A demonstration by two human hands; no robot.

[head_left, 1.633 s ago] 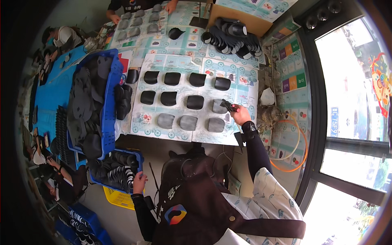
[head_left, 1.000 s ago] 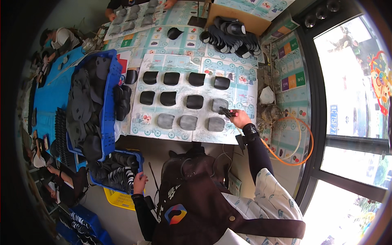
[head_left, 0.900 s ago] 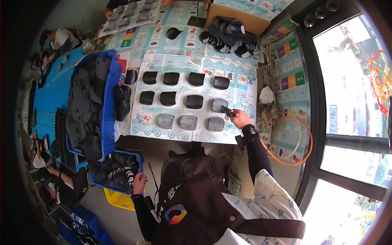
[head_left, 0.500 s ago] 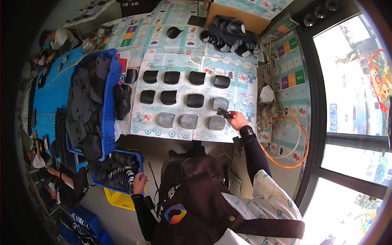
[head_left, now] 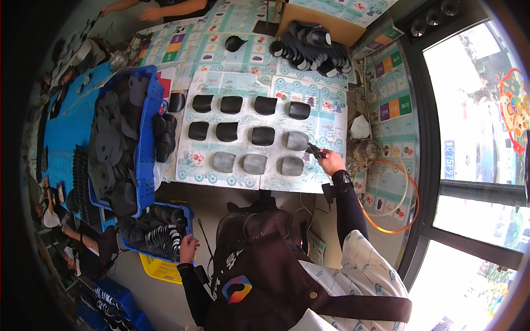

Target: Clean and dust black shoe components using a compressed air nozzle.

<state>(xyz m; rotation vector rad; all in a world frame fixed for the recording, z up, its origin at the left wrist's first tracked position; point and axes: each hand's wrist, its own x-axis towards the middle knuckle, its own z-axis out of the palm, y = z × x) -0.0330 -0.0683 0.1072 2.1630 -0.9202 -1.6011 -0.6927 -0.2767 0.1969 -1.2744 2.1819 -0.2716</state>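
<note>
Narrow lanes between the curved pieces (head_left: 263,135) on the white board (head_left: 327,126), blue crate (head_left: 146,165) walling off the left, stacked dark pieces (head_left: 312,54) blocking far right, orange hose (head_left: 418,199) looping at near right

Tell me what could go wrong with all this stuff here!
The dark tool in the right hand sits very close to a grey curved piece, so it might nudge it out of its row. The orange hose loops near the dark right sleeve and could perhaps snag. The left hand is close beside the small blue crate, so it might bump that.
</note>
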